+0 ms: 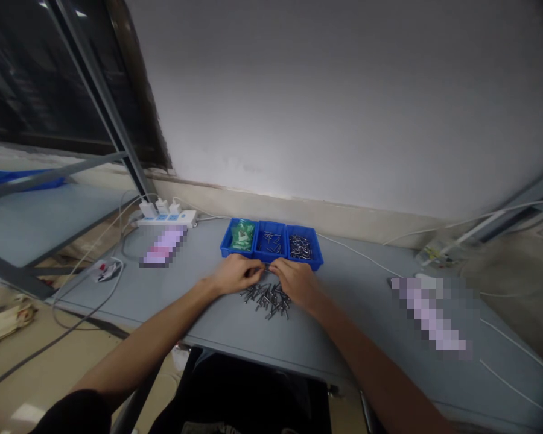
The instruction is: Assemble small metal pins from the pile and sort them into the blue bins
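My left hand (236, 275) and my right hand (295, 281) rest on the grey table (353, 301), fingertips meeting over a small metal part that is too small to make out. A pile of small grey metal pins (268, 299) lies on the table just below and between both hands. Right behind the hands stand three blue bins side by side: the left bin (239, 236) holds green bags, the middle bin (270, 242) holds a few dark pins, the right bin (304, 246) holds many metal pins.
A white power strip (167, 217) with plugged chargers sits at the back left, cables trailing off the table's left edge. Blurred flat objects lie at left (163, 246) and right (429, 316). White cables run along the right side. A wall stands close behind.
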Motion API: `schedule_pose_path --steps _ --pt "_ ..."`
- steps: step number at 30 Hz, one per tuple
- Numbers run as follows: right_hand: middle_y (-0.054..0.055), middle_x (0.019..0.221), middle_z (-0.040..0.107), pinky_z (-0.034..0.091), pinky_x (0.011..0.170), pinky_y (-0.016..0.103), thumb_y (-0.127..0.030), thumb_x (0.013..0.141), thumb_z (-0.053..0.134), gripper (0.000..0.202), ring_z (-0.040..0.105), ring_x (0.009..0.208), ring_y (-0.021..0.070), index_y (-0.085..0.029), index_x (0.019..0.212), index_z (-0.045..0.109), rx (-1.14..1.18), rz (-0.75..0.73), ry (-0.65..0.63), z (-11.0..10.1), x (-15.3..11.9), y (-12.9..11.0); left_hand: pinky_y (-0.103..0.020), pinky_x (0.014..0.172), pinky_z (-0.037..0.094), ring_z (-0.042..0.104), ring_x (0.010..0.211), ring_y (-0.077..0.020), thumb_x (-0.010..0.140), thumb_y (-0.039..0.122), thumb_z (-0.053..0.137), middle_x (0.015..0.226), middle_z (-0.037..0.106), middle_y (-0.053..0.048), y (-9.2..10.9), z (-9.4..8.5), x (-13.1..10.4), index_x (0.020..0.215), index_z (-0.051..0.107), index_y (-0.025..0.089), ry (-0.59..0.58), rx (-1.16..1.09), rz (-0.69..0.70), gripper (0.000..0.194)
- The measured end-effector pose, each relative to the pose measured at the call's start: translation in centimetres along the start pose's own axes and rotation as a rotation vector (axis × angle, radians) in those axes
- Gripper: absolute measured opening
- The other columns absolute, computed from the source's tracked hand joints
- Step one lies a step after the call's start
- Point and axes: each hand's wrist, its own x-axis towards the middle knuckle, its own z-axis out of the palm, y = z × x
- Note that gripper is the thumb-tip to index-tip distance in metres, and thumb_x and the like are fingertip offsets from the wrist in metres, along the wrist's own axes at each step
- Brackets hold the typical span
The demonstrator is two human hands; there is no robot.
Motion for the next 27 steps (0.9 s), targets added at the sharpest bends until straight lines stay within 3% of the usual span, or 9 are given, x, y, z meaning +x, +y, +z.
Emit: schedule_pose_path --steps 11,14,19,22,27 --pt "0.004 0.100 0.071 0.044 0.073 0.026 -0.035 0.104 0.049 0.018 0.068 0.086 0.0162 -0.020 0.107 0.059 0.021 -0.008 -0.035 0.06 -0.12 -0.11 -0.023 0.062 0.038 0.056 0.059 -0.0117 0.097 0.030 0.051 0.065 0.063 0.002 -0.09 0.05 0.02 0.098 0.072 0.020 0.000 -0.008 -0.006 0.023" --pt "0.004 0.094 0.071 0.043 0.072 0.026 -0.030 0.107 0.042 0.021 0.067 0.085 0.0155 -0.020 0.099 0.059 -0.006 -0.006 -0.044 0.09 -0.05 -0.14 -0.023 0.063 0.038 0.057 0.061 -0.0120 0.097 0.028 0.051 0.065 0.063 0.002 -0.08 0.10 0.03 0.100 0.072 0.020 -0.003 0.000 0.000 0.022" --pt "0.004 0.097 0.071 0.042 0.068 0.026 -0.035 0.105 0.046 0.017 0.067 0.082 0.0165 -0.021 0.106 0.057 -0.005 0.018 -0.051 0.04 -0.01 -0.23 -0.023 0.062 0.038 0.056 0.059 -0.0119 0.097 0.029 0.050 0.065 0.063 0.001 -0.05 0.12 0.01 0.098 0.071 0.019 -0.001 0.008 -0.006 0.023" --pt "0.004 0.096 0.070 0.041 0.069 0.027 -0.032 0.107 0.038 0.023 0.067 0.083 0.0165 -0.021 0.100 0.057 -0.026 0.002 -0.053 0.07 -0.03 -0.21 -0.023 0.062 0.037 0.056 0.059 -0.0119 0.098 0.029 0.050 0.065 0.063 0.001 -0.04 0.11 0.02 0.095 0.071 0.019 -0.002 0.012 0.004 0.024" --pt "0.004 0.097 0.070 0.042 0.068 0.027 -0.037 0.104 0.048 0.017 0.067 0.082 0.0170 -0.021 0.103 0.056 -0.015 0.002 -0.057 0.12 -0.06 -0.17 -0.023 0.061 0.038 0.056 0.058 -0.0118 0.097 0.029 0.050 0.064 0.063 0.001 -0.04 0.12 0.04 0.097 0.072 0.019 0.004 -0.002 0.004 0.024"
